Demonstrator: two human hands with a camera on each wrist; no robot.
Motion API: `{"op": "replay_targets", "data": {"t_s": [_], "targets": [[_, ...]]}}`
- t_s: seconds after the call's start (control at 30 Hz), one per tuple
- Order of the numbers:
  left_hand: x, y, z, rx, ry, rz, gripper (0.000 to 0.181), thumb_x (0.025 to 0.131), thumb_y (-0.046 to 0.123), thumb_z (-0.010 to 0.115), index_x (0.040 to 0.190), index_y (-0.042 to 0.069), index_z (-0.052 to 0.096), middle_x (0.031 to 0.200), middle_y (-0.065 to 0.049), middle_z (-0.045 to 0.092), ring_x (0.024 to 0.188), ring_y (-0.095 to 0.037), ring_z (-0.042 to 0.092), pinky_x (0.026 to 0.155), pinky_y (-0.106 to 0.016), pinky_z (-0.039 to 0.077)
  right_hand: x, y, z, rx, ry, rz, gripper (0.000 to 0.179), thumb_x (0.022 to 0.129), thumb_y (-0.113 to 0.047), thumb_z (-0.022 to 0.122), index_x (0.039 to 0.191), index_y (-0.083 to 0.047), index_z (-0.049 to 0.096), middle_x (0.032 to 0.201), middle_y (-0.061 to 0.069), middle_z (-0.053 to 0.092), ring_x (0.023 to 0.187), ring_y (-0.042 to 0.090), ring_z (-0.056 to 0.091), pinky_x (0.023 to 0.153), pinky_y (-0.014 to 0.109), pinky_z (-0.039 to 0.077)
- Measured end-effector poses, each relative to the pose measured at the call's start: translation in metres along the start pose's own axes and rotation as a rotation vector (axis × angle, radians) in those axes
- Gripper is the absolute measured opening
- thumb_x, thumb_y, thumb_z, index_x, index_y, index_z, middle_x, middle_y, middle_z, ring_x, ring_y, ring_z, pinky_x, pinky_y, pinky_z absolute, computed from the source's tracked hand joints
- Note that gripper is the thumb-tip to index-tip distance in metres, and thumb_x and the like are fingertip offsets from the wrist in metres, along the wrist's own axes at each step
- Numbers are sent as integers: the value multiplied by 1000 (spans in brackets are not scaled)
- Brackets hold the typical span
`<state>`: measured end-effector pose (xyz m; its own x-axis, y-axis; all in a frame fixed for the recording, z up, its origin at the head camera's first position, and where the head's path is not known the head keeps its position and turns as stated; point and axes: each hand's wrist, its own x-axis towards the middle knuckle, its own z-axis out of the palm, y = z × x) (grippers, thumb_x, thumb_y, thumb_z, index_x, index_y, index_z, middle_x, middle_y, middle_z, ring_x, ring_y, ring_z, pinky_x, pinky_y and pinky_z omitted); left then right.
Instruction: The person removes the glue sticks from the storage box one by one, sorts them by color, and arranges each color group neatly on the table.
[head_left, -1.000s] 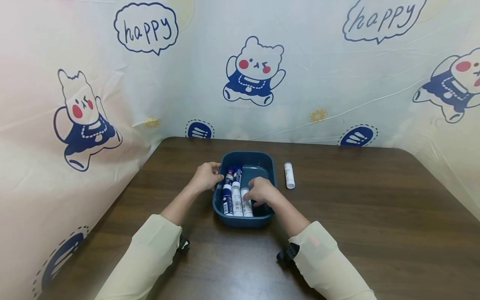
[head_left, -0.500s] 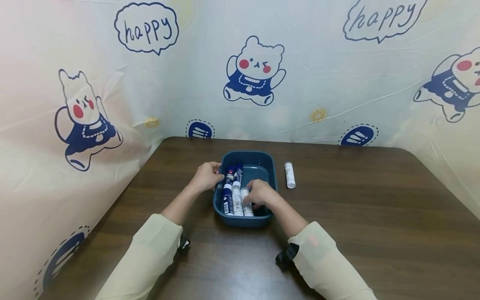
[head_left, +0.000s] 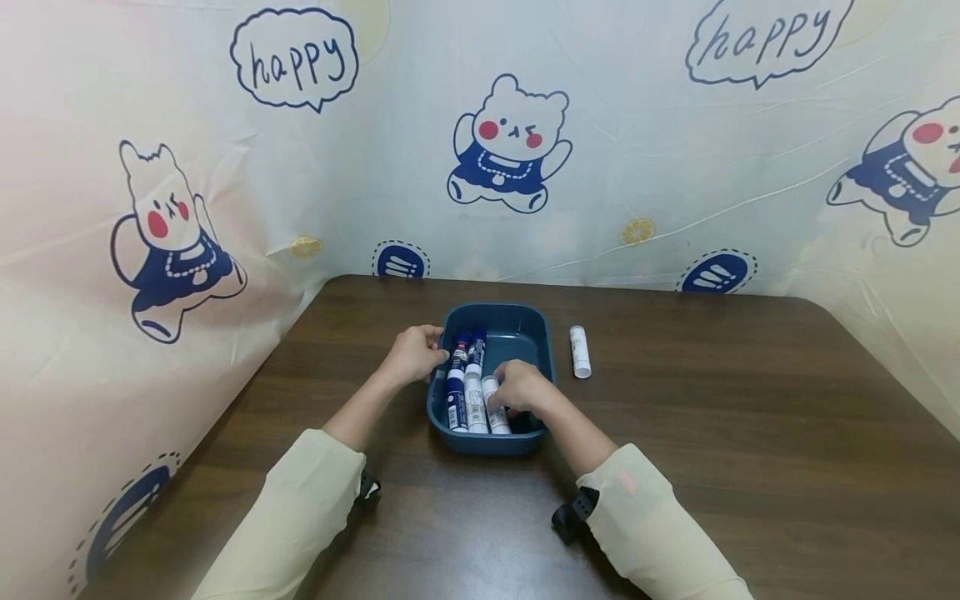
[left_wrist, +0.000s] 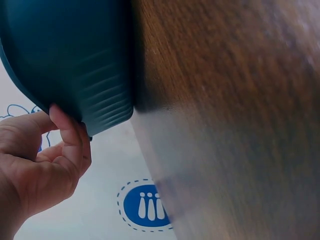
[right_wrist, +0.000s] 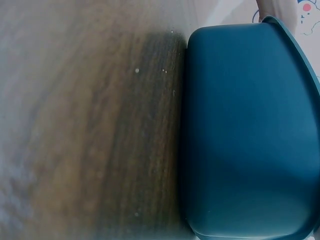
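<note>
1. On the brown wood-grain counter sits a rectangular dark-blue plastic bin with rounded corners; clock positions are read from its middle, twelve farthest from the person.
2. The left hand pinches the bin's rim at ten o'clock, thumb on the inner side, fingers outside.
3. The right hand reaches in from half past three, thumb and fingers closed about a white cylindrical tube lying at six; the fingertips are partly hidden, so the grip's firmness is hard to judge.
4. Beside that lie a second white tube at seven and a blue-and-white labelled tube at eight.
5. Two dark-capped tubes lie at ten and eleven.
6. Outside, near half past two, a lone white tube rests on the counter.
</note>
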<state>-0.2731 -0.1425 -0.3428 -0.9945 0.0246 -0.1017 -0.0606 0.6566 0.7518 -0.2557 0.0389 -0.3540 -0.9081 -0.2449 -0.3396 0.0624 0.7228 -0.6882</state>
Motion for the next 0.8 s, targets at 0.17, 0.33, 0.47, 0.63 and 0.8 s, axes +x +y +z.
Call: {"op": "replay_targets", "data": {"t_s": [0.17, 0.33, 0.47, 0.63, 0.8], "targets": [[0, 0, 0, 2, 5, 10, 48, 91, 8, 58, 135, 1, 43, 87, -12, 50, 65, -19, 53, 53, -25, 50, 2, 1, -1, 28, 6, 2, 57, 75, -7, 75, 126, 2, 51, 112, 18, 56, 63, 18, 64, 63, 29, 53], [0, -1, 0, 1, 4, 7, 48, 91, 8, 58, 136, 1, 43, 87, -12, 50, 65, -19, 53, 53, -25, 50, 1, 1, -1, 48, 12, -15, 57, 76, -7, 74, 127, 1, 50, 110, 17, 56, 64, 18, 64, 66, 30, 53], [0, -1, 1, 2, 5, 5, 48, 91, 8, 58, 136, 1, 43, 88, -12, 50, 64, -19, 53, 53, -24, 50, 0, 1, -2, 88, 6, -33, 57, 76, -6, 73, 128, 2, 50, 100, 14, 58, 69, 19, 64, 68, 31, 53], [0, -1, 1, 2, 6, 5, 47, 91, 8, 58, 136, 1, 43, 87, -12, 50, 63, -19, 53, 52, -24, 50, -2, 2, -5, 262, -38, -56, 58, 77, -1, 70, 130, 5, 46, 100, 14, 56, 84, 24, 62, 71, 33, 54], [0, -1, 1, 0, 5, 5, 47, 91, 8, 57, 136, 1, 43, 86, -12, 50, 64, -19, 54, 53, -24, 50, -2, 3, -8, 420, -97, -64, 56, 79, 2, 67, 130, 5, 45, 103, 17, 56, 88, 25, 60, 74, 36, 54]]}}
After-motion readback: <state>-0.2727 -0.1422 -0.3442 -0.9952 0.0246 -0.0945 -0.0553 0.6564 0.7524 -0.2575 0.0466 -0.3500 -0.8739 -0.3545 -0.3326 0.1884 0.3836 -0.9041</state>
